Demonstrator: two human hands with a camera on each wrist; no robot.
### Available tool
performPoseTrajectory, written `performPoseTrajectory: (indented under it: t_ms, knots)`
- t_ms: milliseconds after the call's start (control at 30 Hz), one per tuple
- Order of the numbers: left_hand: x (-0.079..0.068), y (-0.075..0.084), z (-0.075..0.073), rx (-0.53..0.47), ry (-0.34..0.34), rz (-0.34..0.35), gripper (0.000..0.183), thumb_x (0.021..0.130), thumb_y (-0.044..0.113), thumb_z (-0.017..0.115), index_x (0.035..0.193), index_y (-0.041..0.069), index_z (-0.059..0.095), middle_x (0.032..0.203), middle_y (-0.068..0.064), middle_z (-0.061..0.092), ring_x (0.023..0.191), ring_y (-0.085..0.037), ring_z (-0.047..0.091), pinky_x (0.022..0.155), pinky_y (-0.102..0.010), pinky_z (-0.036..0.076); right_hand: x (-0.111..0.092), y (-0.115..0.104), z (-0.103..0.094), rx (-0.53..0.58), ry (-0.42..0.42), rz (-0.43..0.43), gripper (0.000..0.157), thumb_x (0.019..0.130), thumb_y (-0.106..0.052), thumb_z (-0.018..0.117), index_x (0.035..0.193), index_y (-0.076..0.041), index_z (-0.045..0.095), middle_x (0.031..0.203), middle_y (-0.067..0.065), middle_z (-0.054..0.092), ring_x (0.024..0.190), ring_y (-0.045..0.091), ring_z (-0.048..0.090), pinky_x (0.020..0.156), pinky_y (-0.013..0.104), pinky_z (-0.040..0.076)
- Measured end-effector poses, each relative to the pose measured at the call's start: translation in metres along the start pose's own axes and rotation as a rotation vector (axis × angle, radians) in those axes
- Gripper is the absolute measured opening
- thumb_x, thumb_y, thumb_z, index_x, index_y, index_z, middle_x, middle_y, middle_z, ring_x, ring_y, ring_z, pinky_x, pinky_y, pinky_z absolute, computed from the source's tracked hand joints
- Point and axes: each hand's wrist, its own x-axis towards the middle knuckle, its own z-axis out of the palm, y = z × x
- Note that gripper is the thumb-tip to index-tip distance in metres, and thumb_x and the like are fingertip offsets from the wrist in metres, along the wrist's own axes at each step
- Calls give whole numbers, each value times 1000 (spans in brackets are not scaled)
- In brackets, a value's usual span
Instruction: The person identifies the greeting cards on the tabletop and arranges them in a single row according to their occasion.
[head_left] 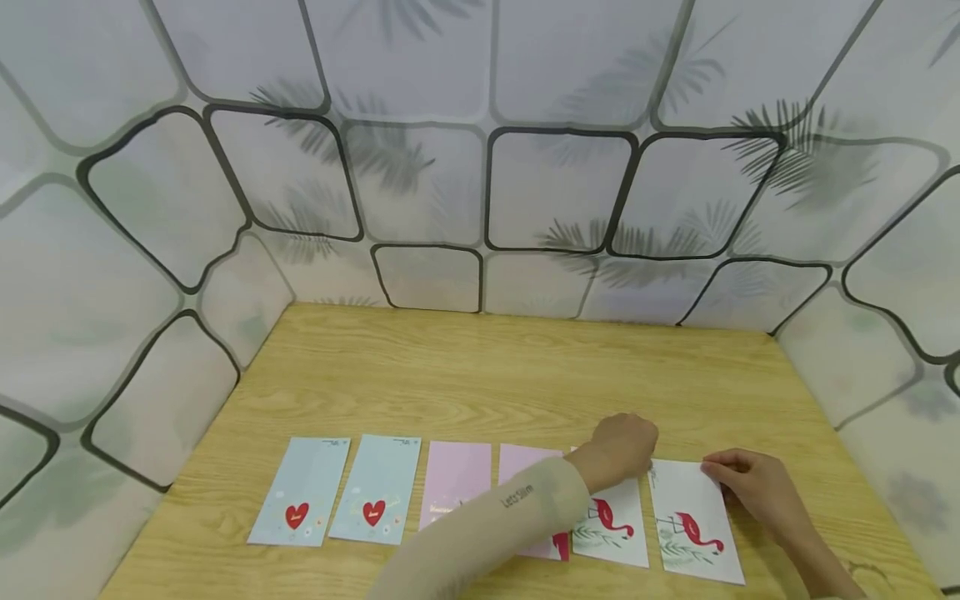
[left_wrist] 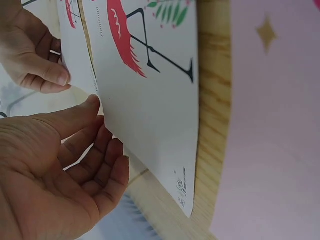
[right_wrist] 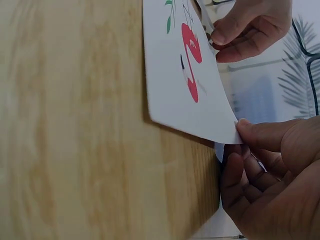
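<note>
Two white flamingo cards lie side by side at the right end of a row on the table. My left hand (head_left: pixel 622 446) reaches across the inner flamingo card (head_left: pixel 611 533) and pinches its upper right corner between thumb and fingers; the left wrist view shows this hand (left_wrist: pixel 55 170) at the card's edge (left_wrist: pixel 150 120). The forearm in a beige sleeve hides part of the row. My right hand (head_left: pixel 757 492) pinches the upper right corner of the outermost flamingo card (head_left: pixel 693 517). In the right wrist view, thumb and fingers (right_wrist: pixel 250 127) grip that corner, which is raised a little.
Leftward in the row lie two pink cards (head_left: pixel 459 475), partly under the sleeve, and two light blue cards (head_left: pixel 303 475) with red hearts. The wooden table (head_left: pixel 487 367) meets patterned walls (head_left: pixel 420 192) at the back and both sides.
</note>
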Motion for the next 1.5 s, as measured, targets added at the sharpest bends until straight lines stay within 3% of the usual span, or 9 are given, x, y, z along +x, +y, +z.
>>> performPoseTrajectory:
  t_ms: [100, 300, 667, 900, 1133, 1333, 1500]
  knots:
    - [-1, 0, 0, 23, 20, 6, 22, 90, 33, 81, 77, 23, 67, 76, 11, 65, 68, -7, 58, 55, -24, 50, 0, -1, 2, -43, 16, -24, 30, 99, -19, 72, 110, 9, 72, 97, 10, 74, 75, 7, 60, 63, 23, 54]
    - [-3, 0, 4, 43, 50, 17, 16, 91, 30, 80, 80, 23, 71, 80, 8, 68, 71, -8, 60, 56, -24, 50, 0, 1, 4, -129, 42, -67, 20, 99, -14, 70, 105, 4, 75, 94, 9, 74, 75, 8, 58, 62, 22, 52]
    - [-5, -3, 4, 59, 80, 28, 13, 90, 32, 82, 83, 24, 74, 84, 9, 71, 74, -8, 60, 64, -24, 51, 3, 0, 8, -266, 86, -117, 18, 98, -18, 73, 100, -1, 77, 92, 8, 75, 78, 14, 58, 64, 25, 47]
    - [-2, -2, 6, 78, 73, 11, 15, 89, 37, 82, 83, 26, 74, 84, 10, 70, 74, -8, 61, 63, -25, 51, 5, -4, 8, -289, 55, -92, 19, 97, -19, 73, 99, -1, 77, 93, 9, 74, 81, 18, 60, 67, 31, 48]
    - [2, -4, 8, 77, 39, -15, 21, 92, 35, 78, 76, 25, 70, 79, 10, 68, 70, -8, 59, 61, -26, 51, 7, -3, 7, -290, 43, -87, 22, 97, -23, 74, 101, -1, 76, 93, 7, 74, 81, 17, 59, 68, 30, 49]
    - [1, -24, 3, 8, 23, -6, 12, 98, 36, 72, 90, 30, 79, 87, 17, 71, 73, -2, 61, 59, -22, 49, 5, -2, 3, -265, 35, -112, 35, 101, -32, 69, 110, 1, 74, 99, 8, 74, 84, 16, 58, 68, 25, 49]
    - [-15, -61, -13, -135, 91, 75, 19, 103, 31, 67, 112, 20, 80, 109, 11, 75, 97, -4, 68, 78, -16, 53, 4, -7, -5, -253, 55, -188, 43, 105, -33, 61, 121, 6, 68, 107, 18, 72, 89, 25, 64, 67, 29, 52]
